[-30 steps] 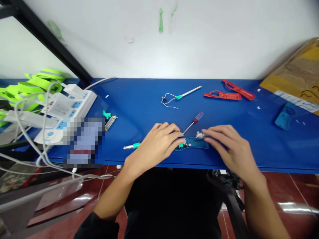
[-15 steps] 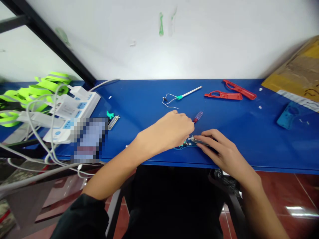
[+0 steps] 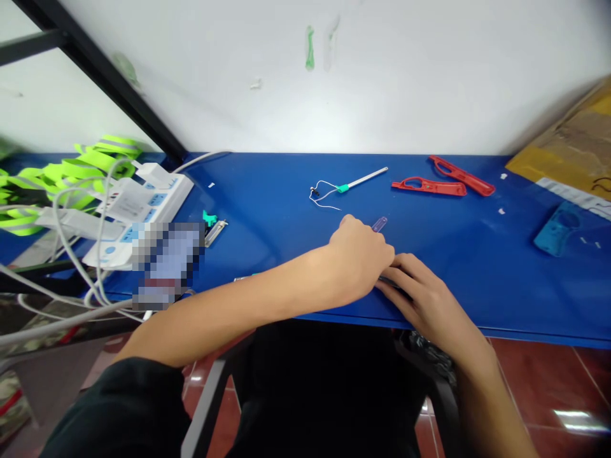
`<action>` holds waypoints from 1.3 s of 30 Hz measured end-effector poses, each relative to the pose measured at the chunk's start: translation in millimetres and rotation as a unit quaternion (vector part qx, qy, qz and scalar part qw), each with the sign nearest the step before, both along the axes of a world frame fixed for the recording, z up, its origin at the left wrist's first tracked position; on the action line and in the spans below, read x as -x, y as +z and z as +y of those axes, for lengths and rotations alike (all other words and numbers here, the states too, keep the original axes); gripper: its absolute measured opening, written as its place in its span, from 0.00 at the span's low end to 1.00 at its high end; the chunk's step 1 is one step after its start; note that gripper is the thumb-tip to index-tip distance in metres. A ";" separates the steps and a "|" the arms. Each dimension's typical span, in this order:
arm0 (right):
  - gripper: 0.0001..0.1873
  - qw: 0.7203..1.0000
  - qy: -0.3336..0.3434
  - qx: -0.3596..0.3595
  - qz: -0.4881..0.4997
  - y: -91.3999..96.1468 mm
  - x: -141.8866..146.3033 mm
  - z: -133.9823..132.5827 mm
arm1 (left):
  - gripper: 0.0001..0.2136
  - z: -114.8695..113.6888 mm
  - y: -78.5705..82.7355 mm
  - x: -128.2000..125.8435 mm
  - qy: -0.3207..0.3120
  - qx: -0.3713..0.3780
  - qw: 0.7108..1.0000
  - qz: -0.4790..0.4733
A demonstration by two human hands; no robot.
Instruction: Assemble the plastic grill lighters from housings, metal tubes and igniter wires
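Observation:
My left hand (image 3: 360, 264) is closed in a fist, its fingertips turned down and hidden from me; what they hold does not show. It meets the fingertips of my right hand (image 3: 424, 289) near the table's front edge. Between the fingers of my right hand is a thin dark piece (image 3: 395, 282), mostly covered. Just behind my left hand a clear purplish handle (image 3: 380, 223), like a small screwdriver's, shows on the blue table (image 3: 286, 222). Small metal and green parts (image 3: 243, 278) peek out behind my left forearm.
A white rod with a green end and wires (image 3: 353, 183) lies farther back. Two red plastic shells (image 3: 429, 186), a blue shell (image 3: 556, 229) and a cardboard box (image 3: 573, 140) are to the right. Left are a phone (image 3: 169, 267), a power strip (image 3: 167, 203), cables and neon straps (image 3: 86, 168).
My left hand has moved right and slightly forward, up against my right fingertips. It now covers the metal part and blue piece seen between my hands before.

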State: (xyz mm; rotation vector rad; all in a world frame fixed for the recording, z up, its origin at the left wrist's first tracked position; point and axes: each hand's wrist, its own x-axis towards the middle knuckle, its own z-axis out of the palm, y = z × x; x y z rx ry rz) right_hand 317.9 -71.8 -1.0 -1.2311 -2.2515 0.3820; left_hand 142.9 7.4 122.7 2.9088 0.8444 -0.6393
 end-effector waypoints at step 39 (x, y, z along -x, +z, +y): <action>0.17 0.999 -0.028 -0.037 -0.002 1.3 4.0 -1.3 | 0.14 10.6 -48.2 101.1 0.070 -0.045 0.967 -0.243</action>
